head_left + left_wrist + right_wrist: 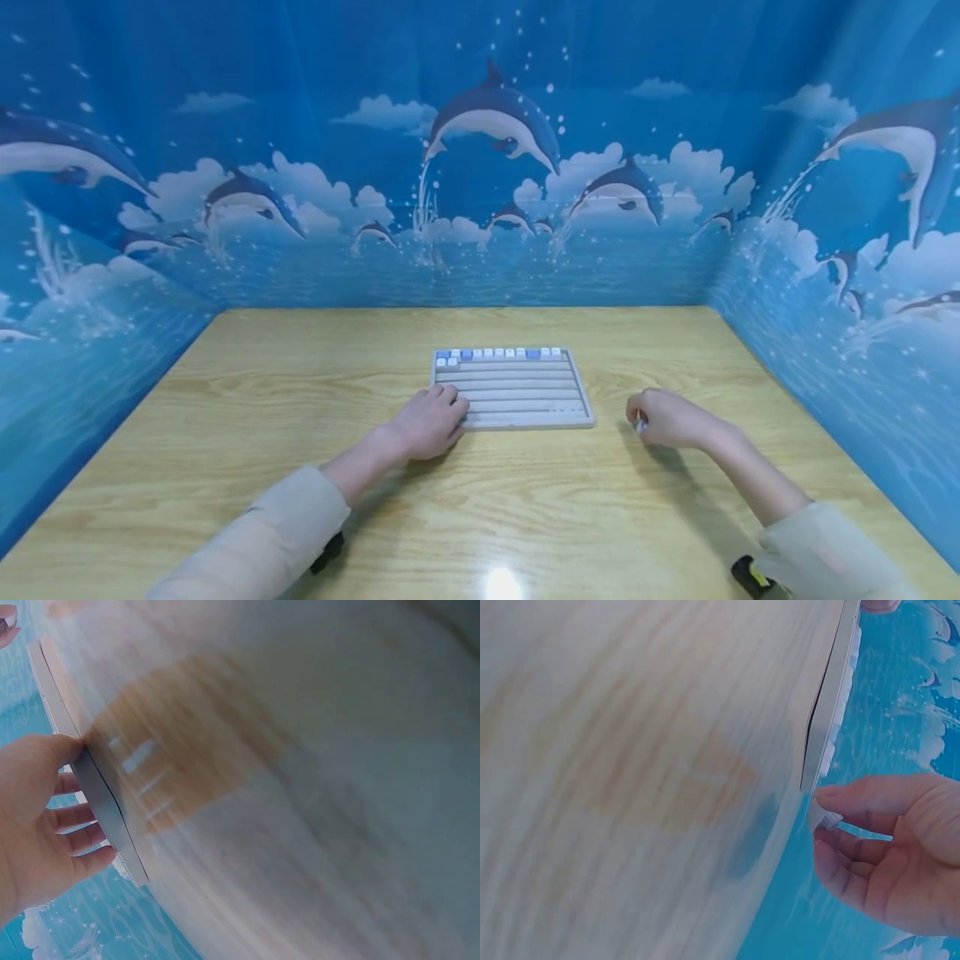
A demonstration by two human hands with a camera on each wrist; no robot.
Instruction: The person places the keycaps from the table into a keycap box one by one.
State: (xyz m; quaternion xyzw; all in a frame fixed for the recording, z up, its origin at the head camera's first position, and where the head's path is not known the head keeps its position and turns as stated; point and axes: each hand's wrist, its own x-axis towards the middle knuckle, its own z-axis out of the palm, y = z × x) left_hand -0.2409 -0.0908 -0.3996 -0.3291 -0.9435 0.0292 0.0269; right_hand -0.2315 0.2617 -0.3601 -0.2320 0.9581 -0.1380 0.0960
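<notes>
A white keycap tray (517, 395) with long stepped rows lies on the table. White and blue keycaps (498, 353) line its far row, and a few more sit at the left of the row below. My left hand (431, 423) holds the tray's near left corner, the thumb at its front edge and the fingers over its left side. To the right of the tray, just above the table, my right hand (667, 418) pinches a small white keycap (826, 817) between thumb and fingers; its hollow side partly shows in the right wrist view.
The wooden table (300, 358) stretches around the tray on all sides. Blue curtains printed with dolphins (491, 125) enclose it at the back, left and right. A black strap (752, 577) shows below the right sleeve.
</notes>
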